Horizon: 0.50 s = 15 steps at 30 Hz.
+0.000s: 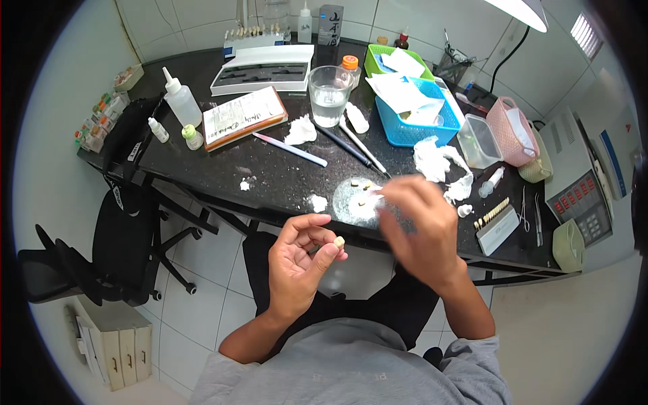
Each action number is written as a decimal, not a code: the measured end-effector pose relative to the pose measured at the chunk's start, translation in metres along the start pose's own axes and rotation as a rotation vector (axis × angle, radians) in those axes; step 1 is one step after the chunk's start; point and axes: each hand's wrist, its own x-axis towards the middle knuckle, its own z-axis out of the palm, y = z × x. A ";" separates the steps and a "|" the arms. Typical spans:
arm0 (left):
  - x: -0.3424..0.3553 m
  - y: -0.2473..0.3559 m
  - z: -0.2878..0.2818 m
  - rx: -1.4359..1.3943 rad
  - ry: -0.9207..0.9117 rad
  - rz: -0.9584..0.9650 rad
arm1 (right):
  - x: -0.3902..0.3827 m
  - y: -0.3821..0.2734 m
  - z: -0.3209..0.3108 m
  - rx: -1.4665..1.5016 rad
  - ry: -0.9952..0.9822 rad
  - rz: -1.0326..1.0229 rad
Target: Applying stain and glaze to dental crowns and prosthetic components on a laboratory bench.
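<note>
Between the thumb and fingers of my left hand [300,260] is a small cream-coloured dental crown [339,241], held just off the table's front edge. My right hand [425,226] hovers to the right of it, smeared by motion; its fingertips are blurred, so I cannot tell what they hold, if anything. Partly behind the right hand lies a round, pale patch of white powder [345,209] on the dark tabletop. A few small tooth-coloured pieces [362,202] rest on that patch. A small heap of white powder [317,202] sits just left of it.
Behind are a glass of clear liquid [329,101], a dark-handled brush [344,145], a pale file-like stick [291,150] and crumpled tissue [432,160]. A blue basket [418,135] stands back right. To the right lie a tooth shade guide [498,229] and tweezers [538,219].
</note>
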 end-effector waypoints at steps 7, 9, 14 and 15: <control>0.045 0.044 0.018 0.070 -0.233 -0.001 | 0.019 -0.006 -0.025 0.205 -0.138 -0.230; 0.058 0.055 0.027 0.225 -0.348 -0.032 | 0.027 0.002 -0.034 0.169 -0.125 -0.227; 0.117 0.086 0.046 0.688 -0.427 0.146 | 0.046 0.037 -0.065 0.103 -0.103 -0.231; 0.143 0.092 0.044 0.924 -0.430 0.304 | 0.049 0.046 -0.072 0.041 -0.092 -0.209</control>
